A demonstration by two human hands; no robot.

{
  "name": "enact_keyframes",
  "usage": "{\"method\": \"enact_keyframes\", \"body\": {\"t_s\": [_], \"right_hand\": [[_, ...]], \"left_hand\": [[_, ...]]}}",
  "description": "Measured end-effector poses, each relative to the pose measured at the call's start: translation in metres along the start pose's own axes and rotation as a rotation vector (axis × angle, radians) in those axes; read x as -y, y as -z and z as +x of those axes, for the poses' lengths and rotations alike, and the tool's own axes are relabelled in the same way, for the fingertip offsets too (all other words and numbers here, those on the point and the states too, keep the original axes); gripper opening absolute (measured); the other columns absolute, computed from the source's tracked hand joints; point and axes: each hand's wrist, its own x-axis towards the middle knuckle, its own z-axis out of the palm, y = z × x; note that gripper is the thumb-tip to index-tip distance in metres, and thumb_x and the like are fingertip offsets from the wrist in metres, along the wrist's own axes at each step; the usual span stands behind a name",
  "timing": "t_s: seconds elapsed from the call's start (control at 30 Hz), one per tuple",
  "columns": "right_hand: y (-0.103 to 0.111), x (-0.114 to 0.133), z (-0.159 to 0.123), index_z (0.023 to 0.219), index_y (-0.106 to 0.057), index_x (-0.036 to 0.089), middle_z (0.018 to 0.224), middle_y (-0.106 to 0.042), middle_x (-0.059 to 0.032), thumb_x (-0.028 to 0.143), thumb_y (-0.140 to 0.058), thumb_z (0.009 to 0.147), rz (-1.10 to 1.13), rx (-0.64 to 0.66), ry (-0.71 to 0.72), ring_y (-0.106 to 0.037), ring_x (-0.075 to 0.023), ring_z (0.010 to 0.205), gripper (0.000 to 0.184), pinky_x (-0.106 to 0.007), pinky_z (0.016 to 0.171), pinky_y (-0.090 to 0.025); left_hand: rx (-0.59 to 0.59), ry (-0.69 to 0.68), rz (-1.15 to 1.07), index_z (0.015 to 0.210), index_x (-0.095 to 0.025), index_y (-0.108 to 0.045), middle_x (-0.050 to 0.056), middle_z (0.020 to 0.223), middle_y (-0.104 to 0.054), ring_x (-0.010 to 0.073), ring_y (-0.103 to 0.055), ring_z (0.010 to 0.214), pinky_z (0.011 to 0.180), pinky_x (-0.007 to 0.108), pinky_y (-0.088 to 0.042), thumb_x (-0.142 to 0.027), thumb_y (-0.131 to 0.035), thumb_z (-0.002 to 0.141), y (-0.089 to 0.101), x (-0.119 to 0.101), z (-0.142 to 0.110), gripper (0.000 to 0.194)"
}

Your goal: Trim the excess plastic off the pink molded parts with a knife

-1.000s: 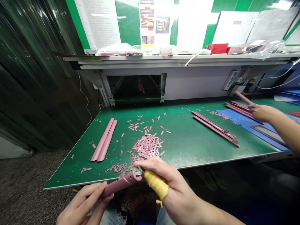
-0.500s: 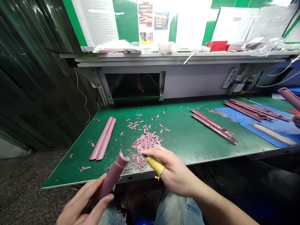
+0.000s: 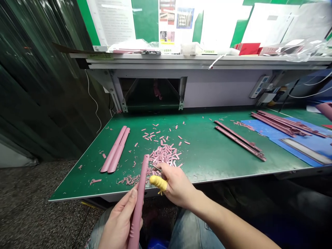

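Observation:
My left hand [image 3: 120, 218] is closed around a long pink plastic strip [image 3: 140, 200], a curved piece with a small hole near its upper end and ridges lower down. The strip stands tilted upright over the table's front edge. Just right of it is my right hand [image 3: 177, 183], its thumb wrapped in yellow tape. Its fingers are closed on a thin blade-like tool [image 3: 156, 168], mostly hidden, with only a slim tip showing near the strip. Behind both hands lies a pile of small pink plastic offcuts [image 3: 164, 154], with curly shavings [image 3: 131, 180] in front.
Two pink strips [image 3: 115, 150] lie side by side at the left of the green table [image 3: 199, 148]. Two more pieces [image 3: 238, 141] lie at the right, hollow side up. Further right, several strips [image 3: 282, 122] rest on a blue sheet [image 3: 275, 138]. A shelf [image 3: 197, 60] spans the back.
My left hand has turned the pink strip and raised it, so its long outer face and holed end now show. My right hand has moved slightly left, closer to the strip.

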Motion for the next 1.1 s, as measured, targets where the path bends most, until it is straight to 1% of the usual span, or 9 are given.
{"method": "enact_keyframes", "body": {"t_s": [0.13, 0.43, 0.57, 0.7, 0.8, 0.87, 0.97, 1.03, 1.1], "right_hand": [[0.004, 0.0, 0.02, 0.072, -0.051, 0.017, 0.067, -0.055, -0.0002, 0.062, -0.046, 0.091, -0.281, 0.022, 0.08, -0.041, -0.0119, 0.057, 0.049, -0.026, 0.053, -0.026], [0.013, 0.013, 0.021, 0.076, -0.05, 0.017, 0.069, -0.057, -0.0011, 0.044, -0.046, 0.097, -0.417, 0.138, 0.165, -0.044, -0.0126, 0.056, 0.034, -0.027, 0.052, -0.022], [-0.003, 0.037, -0.012, 0.079, -0.051, 0.018, 0.069, -0.058, -0.0012, 0.038, -0.052, 0.094, -0.341, 0.243, 0.256, -0.047, -0.0143, 0.055, 0.025, -0.027, 0.05, -0.02], [-0.034, 0.06, -0.072, 0.079, -0.053, 0.02, 0.067, -0.059, 0.0, 0.033, -0.061, 0.085, -0.296, 0.47, 0.41, -0.047, -0.0162, 0.051, 0.017, -0.027, 0.044, -0.018], [-0.045, 0.059, -0.1, 0.074, -0.057, 0.02, 0.058, -0.055, 0.0025, 0.033, -0.058, 0.09, -0.167, 0.568, 0.542, -0.044, -0.0144, 0.046, 0.02, -0.027, 0.041, -0.021], [-0.038, 0.051, -0.095, 0.09, -0.063, 0.019, 0.063, -0.059, 0.0013, 0.037, -0.052, 0.094, -0.002, 0.491, 0.483, -0.048, -0.0136, 0.051, 0.022, -0.026, 0.044, -0.031], [-0.016, 0.038, -0.062, 0.122, -0.057, 0.015, 0.079, -0.065, -0.0042, 0.038, -0.049, 0.096, 0.184, 0.15, 0.221, -0.057, -0.0149, 0.067, 0.035, -0.026, 0.062, -0.043], [-0.006, 0.031, -0.04, 0.12, -0.059, 0.016, 0.079, -0.066, -0.004, 0.036, -0.054, 0.094, 0.221, -0.063, 0.127, -0.057, -0.015, 0.069, 0.034, -0.027, 0.066, -0.044], [-0.006, 0.025, -0.027, 0.111, -0.065, 0.016, 0.077, -0.068, -0.0036, 0.035, -0.06, 0.09, 0.219, -0.152, 0.115, -0.058, -0.0146, 0.067, 0.028, -0.027, 0.065, -0.044]], "left_hand": [[0.054, 0.099, -0.015, 0.111, -0.025, -0.069, -0.008, 0.056, -0.041, 0.0025, -0.033, 0.041, 0.037, 0.014, -0.031, -0.048, -0.08, 0.063, 0.001, 0.001, 0.0, 0.054], [0.086, -0.038, -0.083, 0.096, -0.018, -0.073, -0.004, 0.063, -0.054, 0.0026, -0.043, 0.044, 0.042, 0.011, -0.041, -0.021, -0.07, 0.08, -0.007, -0.012, -0.003, 0.017], [0.113, -0.074, -0.111, 0.1, -0.02, -0.07, -0.004, 0.067, -0.056, 0.004, -0.046, 0.045, 0.046, 0.015, -0.047, -0.022, -0.059, 0.088, -0.012, -0.027, 0.007, 0.016], [0.135, -0.094, -0.124, 0.084, -0.018, -0.065, -0.007, 0.055, -0.043, 0.0045, -0.035, 0.034, 0.031, 0.017, -0.035, -0.032, -0.059, 0.088, -0.016, -0.054, 0.025, 0.016], [0.128, -0.159, -0.151, 0.08, -0.018, -0.062, -0.007, 0.055, -0.044, 0.005, -0.037, 0.035, 0.03, 0.017, -0.034, -0.037, -0.059, 0.088, -0.016, -0.07, 0.037, 0.021], [0.124, -0.193, -0.16, 0.085, -0.019, -0.064, -0.007, 0.056, -0.045, 0.0048, -0.038, 0.035, 0.03, 0.016, -0.034, -0.037, -0.061, 0.086, -0.017, -0.073, 0.039, 0.018], [0.123, -0.213, -0.159, 0.089, -0.019, -0.068, -0.006, 0.059, -0.051, 0.0033, -0.039, 0.037, 0.035, 0.015, -0.038, -0.03, -0.064, 0.086, -0.019, -0.065, 0.036, 0.013], [0.114, -0.218, -0.16, 0.09, -0.018, -0.07, -0.006, 0.061, -0.055, 0.0025, -0.041, 0.04, 0.041, 0.013, -0.042, -0.025, -0.063, 0.087, -0.021, -0.058, 0.031, 0.01], [0.099, -0.217, -0.16, 0.092, -0.018, -0.072, -0.005, 0.064, -0.059, 0.0023, -0.046, 0.045, 0.049, 0.011, -0.046, -0.022, -0.062, 0.087, -0.024, -0.051, 0.027, 0.011]]}}
